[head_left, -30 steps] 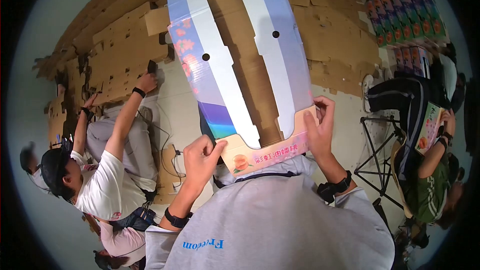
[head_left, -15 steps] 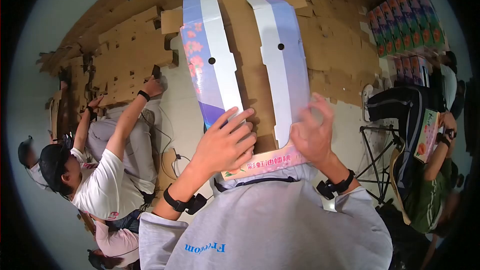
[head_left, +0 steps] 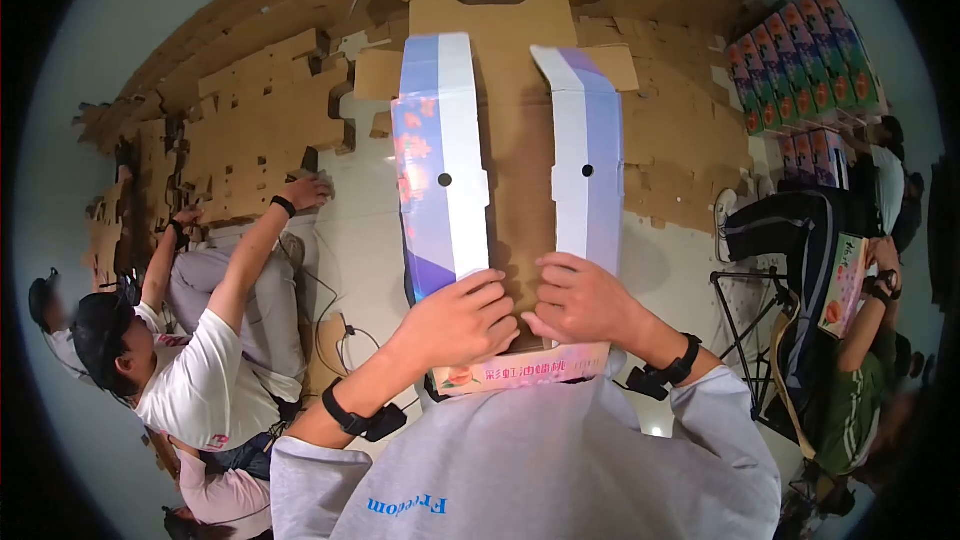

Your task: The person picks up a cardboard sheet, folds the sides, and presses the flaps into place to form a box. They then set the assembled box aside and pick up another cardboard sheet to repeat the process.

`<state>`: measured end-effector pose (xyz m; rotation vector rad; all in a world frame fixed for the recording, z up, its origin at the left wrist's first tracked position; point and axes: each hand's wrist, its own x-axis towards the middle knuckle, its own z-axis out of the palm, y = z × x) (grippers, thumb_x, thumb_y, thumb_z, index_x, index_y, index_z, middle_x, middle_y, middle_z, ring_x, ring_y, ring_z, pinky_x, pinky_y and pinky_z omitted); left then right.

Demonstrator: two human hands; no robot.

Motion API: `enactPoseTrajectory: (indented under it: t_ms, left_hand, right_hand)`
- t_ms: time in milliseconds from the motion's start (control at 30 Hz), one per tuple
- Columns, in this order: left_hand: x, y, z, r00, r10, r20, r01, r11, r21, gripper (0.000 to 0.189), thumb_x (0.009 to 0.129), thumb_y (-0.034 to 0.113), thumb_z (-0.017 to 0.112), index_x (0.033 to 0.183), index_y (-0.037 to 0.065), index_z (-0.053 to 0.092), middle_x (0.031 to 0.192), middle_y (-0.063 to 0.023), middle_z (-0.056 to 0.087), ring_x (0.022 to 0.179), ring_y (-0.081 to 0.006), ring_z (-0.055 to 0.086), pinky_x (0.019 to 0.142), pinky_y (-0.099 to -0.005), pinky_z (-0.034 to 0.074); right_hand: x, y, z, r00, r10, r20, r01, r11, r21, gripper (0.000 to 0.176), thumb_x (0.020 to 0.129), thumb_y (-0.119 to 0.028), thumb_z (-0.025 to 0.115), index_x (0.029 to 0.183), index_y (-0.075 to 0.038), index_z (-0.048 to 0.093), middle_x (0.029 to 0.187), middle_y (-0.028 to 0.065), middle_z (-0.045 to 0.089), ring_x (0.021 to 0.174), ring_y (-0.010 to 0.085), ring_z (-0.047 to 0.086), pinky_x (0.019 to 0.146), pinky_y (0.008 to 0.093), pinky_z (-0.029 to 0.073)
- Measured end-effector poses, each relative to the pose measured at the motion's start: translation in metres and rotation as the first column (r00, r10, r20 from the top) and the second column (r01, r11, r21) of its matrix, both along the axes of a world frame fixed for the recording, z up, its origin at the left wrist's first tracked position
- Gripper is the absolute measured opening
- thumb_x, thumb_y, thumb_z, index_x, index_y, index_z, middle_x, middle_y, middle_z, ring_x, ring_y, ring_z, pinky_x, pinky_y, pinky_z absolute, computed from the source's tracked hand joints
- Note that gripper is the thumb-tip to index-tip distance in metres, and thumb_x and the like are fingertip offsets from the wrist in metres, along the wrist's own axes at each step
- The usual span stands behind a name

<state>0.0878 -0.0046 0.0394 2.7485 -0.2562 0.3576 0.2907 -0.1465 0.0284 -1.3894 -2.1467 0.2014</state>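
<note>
A partly folded cardboard gift box [head_left: 602, 125] lies in front of me, its brown inside facing up. Its two long side panels stand up, purple and white, each with a round hole. The near end panel [head_left: 525, 370] is pink with printed characters. My left hand [head_left: 462, 322] is closed over the near end of the left panel, fingers curled inward. Opposite it, my right hand [head_left: 578, 302] is curled over the near end of the right panel. Both thumbs and the near inside corners are mostly hidden.
Flat cardboard sheets [head_left: 250, 130] cover the floor ahead and left. A person [head_left: 200, 370] sits at my left, another [head_left: 850, 380] at my right holding a printed box [head_left: 845, 285]. Finished-looking boxes [head_left: 800, 65] stand stacked at the far right. A black folding stand [head_left: 745, 330] is nearby.
My right hand has come inward from the outer side of the right panel and curled over its near end. The box's far end now shows lower in view.
</note>
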Motion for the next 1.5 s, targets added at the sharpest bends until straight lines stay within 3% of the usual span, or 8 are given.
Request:
enactPoseTrajectory:
  t_ms: [167,333,500,600,1000,1300,1433,1500]
  left_hand:
    - [0.003,-0.001,-0.016,1.000,-0.004,-0.002,0.004,0.997,0.071,0.020,0.084,0.021,0.074,0.071,0.009,0.064,0.080,-0.0034,0.063,0.095,-0.0247,0.064,0.103,-0.0378,0.051]
    - [0.024,0.009,0.015,0.996,0.074,0.049,-0.075,0.997,0.015,0.017,0.085,0.021,0.074,0.082,0.008,0.065,0.092,-0.0077,0.066,0.104,-0.0283,0.065,0.110,-0.0420,0.050]
    - [0.070,0.075,0.048,0.871,0.463,0.163,-0.476,0.879,0.045,0.055,0.083,0.022,0.082,0.132,0.006,0.064,0.142,-0.0169,0.056,0.132,-0.0401,0.054,0.115,-0.0517,0.044]
    - [0.096,0.107,0.057,0.746,0.625,0.231,-0.638,0.769,-0.021,0.061,0.081,0.024,0.082,0.136,0.006,0.063,0.139,-0.0192,0.060,0.131,-0.0425,0.054,0.116,-0.0498,0.043]
    - [0.108,0.126,0.045,0.708,0.698,0.109,-0.650,0.705,-0.283,0.034,0.079,0.027,0.079,0.100,0.002,0.071,0.098,-0.0156,0.069,0.096,-0.0359,0.060,0.090,-0.0466,0.047]
    - [0.114,0.121,0.039,0.701,0.700,0.139,-0.668,0.712,-0.216,0.027,0.088,0.023,0.076,0.104,0.002,0.073,0.110,-0.0172,0.068,0.107,-0.0345,0.061,0.098,-0.0456,0.047]
    - [0.094,0.123,0.037,0.390,0.877,0.279,-0.874,0.449,-0.189,0.035,0.096,0.019,0.070,0.125,-0.001,0.067,0.137,-0.0216,0.052,0.125,-0.0306,0.053,0.108,-0.0445,0.044]
    - [0.080,0.139,0.012,0.199,0.942,0.271,-0.779,0.320,-0.540,0.030,0.101,0.022,0.065,0.122,0.000,0.067,0.127,-0.0175,0.058,0.118,-0.0273,0.057,0.103,-0.0428,0.047]
  right_hand:
    - [0.001,0.004,-0.004,0.999,0.002,0.045,-0.003,0.999,0.034,0.022,0.079,-0.019,0.085,0.072,-0.006,0.068,0.074,0.0051,0.061,0.089,0.0278,0.064,0.096,0.0407,0.057]
    - [0.037,0.023,0.016,0.948,-0.207,-0.240,0.232,0.970,0.078,0.026,0.078,-0.023,0.086,0.095,-0.006,0.075,0.097,0.0101,0.068,0.096,0.0319,0.066,0.090,0.0435,0.056]
    - [0.079,0.103,0.051,0.763,-0.626,-0.162,0.647,0.744,0.169,0.042,0.083,-0.028,0.083,0.118,-0.006,0.074,0.120,0.0160,0.068,0.114,0.0365,0.063,0.098,0.0471,0.052]
    - [0.084,0.127,0.040,0.680,-0.723,-0.126,0.733,0.676,0.076,0.047,0.083,-0.033,0.083,0.122,-0.007,0.073,0.120,0.0168,0.068,0.117,0.0381,0.060,0.103,0.0472,0.049]
    - [0.096,0.123,0.039,0.611,-0.686,-0.396,0.743,0.669,-0.011,0.028,0.079,-0.019,0.079,0.100,-0.003,0.070,0.098,0.0138,0.066,0.097,0.0345,0.061,0.087,0.0439,0.051]
    - [0.095,0.116,0.049,0.610,-0.671,-0.421,0.739,0.674,-0.002,0.015,0.089,-0.012,0.075,0.097,0.000,0.070,0.095,0.0145,0.071,0.093,0.0327,0.067,0.086,0.0396,0.053]
    - [0.145,0.110,0.003,0.463,-0.653,-0.599,0.870,0.466,0.164,0.012,0.101,-0.007,0.064,0.105,0.000,0.072,0.101,0.0087,0.071,0.097,0.0195,0.067,0.084,0.0346,0.054]
    - [0.188,0.090,-0.050,0.142,-0.627,-0.766,0.901,0.402,-0.163,0.019,0.105,-0.012,0.060,0.115,0.000,0.070,0.104,0.0076,0.070,0.096,0.0178,0.067,0.082,0.0326,0.054]
